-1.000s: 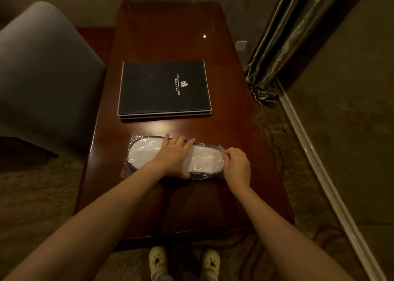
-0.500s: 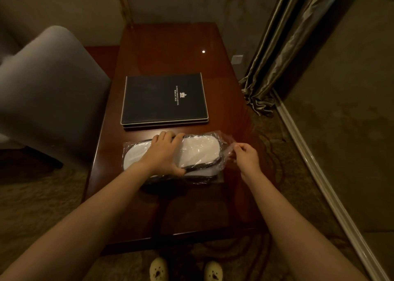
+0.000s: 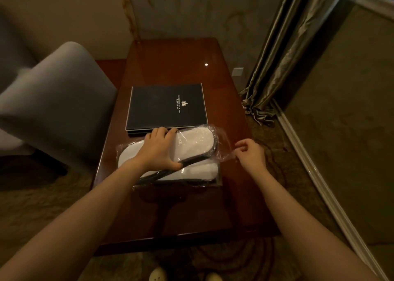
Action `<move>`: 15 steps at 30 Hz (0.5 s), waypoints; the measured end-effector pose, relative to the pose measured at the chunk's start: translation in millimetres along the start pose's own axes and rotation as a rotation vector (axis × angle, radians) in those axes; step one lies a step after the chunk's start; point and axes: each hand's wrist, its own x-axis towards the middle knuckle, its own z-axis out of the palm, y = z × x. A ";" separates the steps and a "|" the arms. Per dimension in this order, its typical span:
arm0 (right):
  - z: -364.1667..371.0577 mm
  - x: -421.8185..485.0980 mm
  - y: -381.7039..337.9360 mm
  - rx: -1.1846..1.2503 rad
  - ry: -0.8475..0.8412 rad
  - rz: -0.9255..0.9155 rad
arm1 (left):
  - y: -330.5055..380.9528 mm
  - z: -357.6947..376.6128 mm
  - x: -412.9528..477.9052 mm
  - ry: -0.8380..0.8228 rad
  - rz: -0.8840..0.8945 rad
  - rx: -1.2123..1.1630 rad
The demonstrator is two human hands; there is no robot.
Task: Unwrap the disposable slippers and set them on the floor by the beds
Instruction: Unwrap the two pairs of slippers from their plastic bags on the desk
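Observation:
Two white disposable slippers with dark edging lie stacked on the dark wooden table [image 3: 181, 212]. My left hand [image 3: 158, 149] grips the upper slipper [image 3: 195, 145] through its clear plastic wrapper [image 3: 223, 146] and tilts it up off the lower slipper [image 3: 200, 171]. My right hand [image 3: 251, 155] pinches the loose right end of that wrapper and holds it stretched out to the right. The lower slipper stays flat in its own wrapper.
A black hotel folder [image 3: 166, 108] lies just behind the slippers. A grey upholstered chair [image 3: 53, 101] stands at the table's left. Curtains [image 3: 283, 52] hang at the right, above a carpeted floor [image 3: 341, 131]. My feet show below the table's near edge.
My left hand has lifted and tilted the upper slipper away from the lower one. My right hand has drawn the wrapper's end out to the right. The view has tilted upward.

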 end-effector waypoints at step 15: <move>-8.6 11.2 -59.8 0.159 -0.422 -0.252 | 29.9 -3.2 -4.1 0.083 0.031 0.026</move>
